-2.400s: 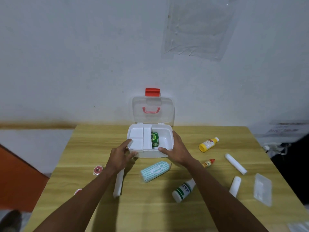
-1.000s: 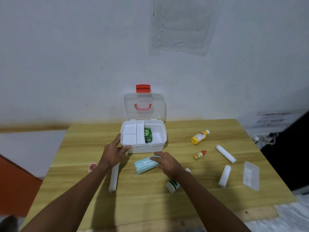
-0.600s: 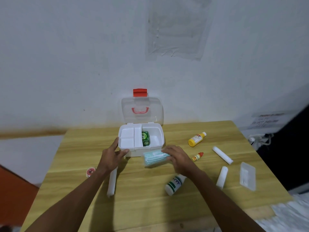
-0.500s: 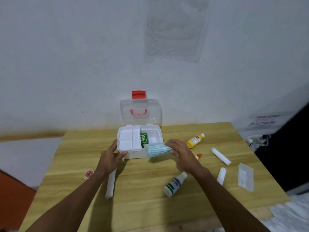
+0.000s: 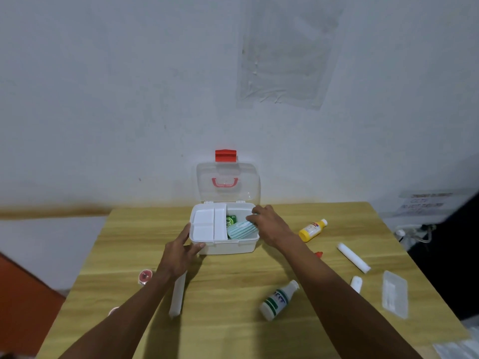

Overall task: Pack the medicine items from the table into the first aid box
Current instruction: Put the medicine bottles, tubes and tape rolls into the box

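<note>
1. The first aid box (image 5: pixel 224 248) stands at the far side of the table (image 5: pixel 233 327). Its clear lid (image 5: pixel 228 182) is raised against the wall, so the inside is free for packing.
2. The left hand (image 5: pixel 181 252) lies against the left front corner of the box, with fairly straight fingers along the side wall and the thumb across the front. It presses and does not grasp, I think to stop the box from sliding.
3. The right hand (image 5: pixel 269 224) reaches over the right wall. Its bent fingers hold the end of the striped pack (image 5: pixel 242 229), which is already low in the right compartment, slightly tilted, beside a green packet (image 5: pixel 231 221).
4. A white tray (image 5: pixel 207 225) covers the left half, which is probably why both things go to the right.
5. Still on the table are a yellow bottle (image 5: pixel 312 230), a white bottle (image 5: pixel 278 300), a white roll (image 5: pixel 353 257) and a long tube (image 5: pixel 177 297).
</note>
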